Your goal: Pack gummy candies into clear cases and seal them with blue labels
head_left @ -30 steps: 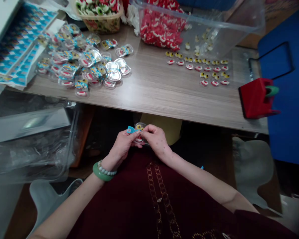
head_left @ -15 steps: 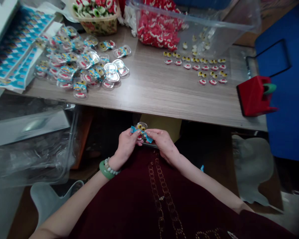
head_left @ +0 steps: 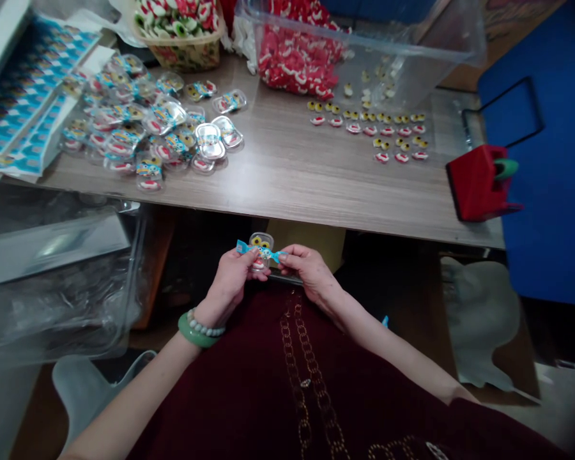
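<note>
My left hand (head_left: 230,280) and my right hand (head_left: 309,271) are held together below the table edge, over my lap. Between their fingertips is a clear plastic candy pack (head_left: 261,250) with a yellow eye-shaped sweet at its top and a red-and-white piece lower down. A blue printed paper strip (head_left: 261,252) runs across its front, pinched at each end by my fingers. On my left wrist sit a green bangle (head_left: 196,330) and a pale bead bracelet (head_left: 206,327).
The wood-grain table (head_left: 287,185) bears a heap of finished packs (head_left: 148,131), rows of loose sweets (head_left: 368,131), a clear bin of red candy (head_left: 297,57), a candy basket (head_left: 177,38), blue printed sheets (head_left: 23,108) and a red tape dispenser (head_left: 479,183).
The blue strip now lies nearly level across the pack instead of slanting. My hands have drawn slightly apart and risen a little, and the whole view has shifted slightly.
</note>
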Tool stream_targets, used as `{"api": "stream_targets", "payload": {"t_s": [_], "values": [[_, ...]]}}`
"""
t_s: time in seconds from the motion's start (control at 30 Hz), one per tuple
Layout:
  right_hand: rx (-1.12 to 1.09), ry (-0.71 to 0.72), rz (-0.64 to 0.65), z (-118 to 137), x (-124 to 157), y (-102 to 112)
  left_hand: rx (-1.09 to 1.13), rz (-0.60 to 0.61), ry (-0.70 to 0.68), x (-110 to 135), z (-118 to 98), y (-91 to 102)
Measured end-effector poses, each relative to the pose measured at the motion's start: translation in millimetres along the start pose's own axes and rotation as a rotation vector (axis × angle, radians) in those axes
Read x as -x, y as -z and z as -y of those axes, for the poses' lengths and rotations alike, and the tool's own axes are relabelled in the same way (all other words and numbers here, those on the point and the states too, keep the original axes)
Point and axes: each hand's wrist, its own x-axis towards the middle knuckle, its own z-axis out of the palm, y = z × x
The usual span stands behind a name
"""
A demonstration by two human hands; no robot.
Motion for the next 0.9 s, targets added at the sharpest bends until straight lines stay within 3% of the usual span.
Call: {"api": "stream_targets", "payload": {"t_s": [0.1, 0.23, 0.37, 0.57, 0.9], "values": [[-0.011, 0.01, -0.004, -3, -2, 3, 0.051, 0.1, 0.089, 2, -4, 0.4], [-0.028, -0.059, 0.088, -3, -4, 11, 0.113, 0.254, 0.203, 3, -5, 1.5], [-0.066, -0.047, 0.152, -6, -7, 14, 0.121, 0.334, 0.193, 6, -2, -0.9], [-0.141, 0.017, 0.188, -13, -8, 8, 0.14, 0.355, 0.178, 7, 3, -6.8], [-0.205, -0.131, 0.072, -17, -9, 6, 0.108, 0.247, 0.161, 8, 7, -17.7]]}}
